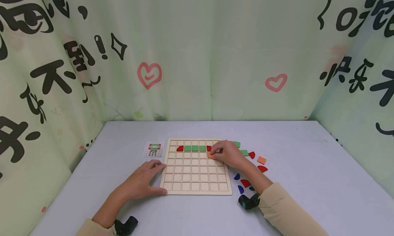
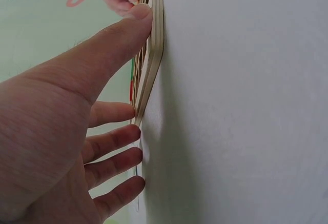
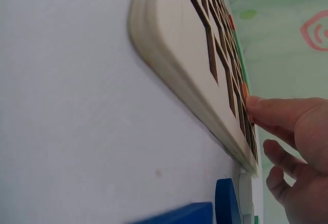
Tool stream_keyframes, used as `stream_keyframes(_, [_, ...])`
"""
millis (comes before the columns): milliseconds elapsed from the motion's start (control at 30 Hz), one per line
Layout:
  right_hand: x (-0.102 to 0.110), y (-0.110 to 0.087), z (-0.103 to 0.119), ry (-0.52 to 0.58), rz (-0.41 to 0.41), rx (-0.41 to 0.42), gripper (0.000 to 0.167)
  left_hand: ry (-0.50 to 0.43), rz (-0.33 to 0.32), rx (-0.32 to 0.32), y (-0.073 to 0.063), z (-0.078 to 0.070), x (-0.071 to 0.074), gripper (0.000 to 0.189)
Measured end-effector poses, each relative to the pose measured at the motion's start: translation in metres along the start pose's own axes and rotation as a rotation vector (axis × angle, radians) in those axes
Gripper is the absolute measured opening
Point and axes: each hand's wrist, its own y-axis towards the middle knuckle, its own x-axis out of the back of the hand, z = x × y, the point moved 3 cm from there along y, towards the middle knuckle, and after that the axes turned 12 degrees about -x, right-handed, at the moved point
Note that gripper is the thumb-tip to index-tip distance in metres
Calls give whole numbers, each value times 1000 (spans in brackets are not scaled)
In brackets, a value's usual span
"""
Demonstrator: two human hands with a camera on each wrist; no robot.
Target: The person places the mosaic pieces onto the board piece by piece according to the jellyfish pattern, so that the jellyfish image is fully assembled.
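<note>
A wooden grid board [image 1: 195, 177] lies on the table. Its second row holds a red quarter-round piece [image 1: 180, 148], green squares [image 1: 194, 148] and another red piece [image 1: 209, 148], partly covered by fingers. Just below that one is an orange square [image 1: 210, 155], which my right hand [image 1: 229, 154] pinches between thumb and finger at its cell. In the right wrist view a fingertip [image 3: 254, 103] meets the orange piece [image 3: 245, 88]. My left hand [image 1: 140, 181] rests along the board's left edge, fingers spread, thumb [image 2: 138, 14] on the board's near-left corner.
A pattern card [image 1: 153, 149] with a small figure lies left of the board. Right of it are scattered loose pieces: green squares [image 1: 244, 153], red ones [image 1: 245, 183], an orange square [image 1: 261, 160] and blue ones [image 1: 240, 189], some beneath my right forearm. Curtains enclose the table.
</note>
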Motion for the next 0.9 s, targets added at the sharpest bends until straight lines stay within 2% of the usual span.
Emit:
stream_keyframes(200, [3, -2, -6, -36, 13, -46, 10, -7, 4, -1, 0, -1, 1, 85])
stream_keyframes(533, [23, -16, -18, -62, -35, -114, 22, -8, 1, -14, 0, -2, 2, 84])
stream_keyframes(667, [31, -20, -26, -72, -57, -118, 23, -10, 2, -13, 0, -2, 1, 84])
stream_keyframes(900, [44, -26, -40, -94, -68, -193, 21, -9, 0, -26, -1, -2, 2, 84])
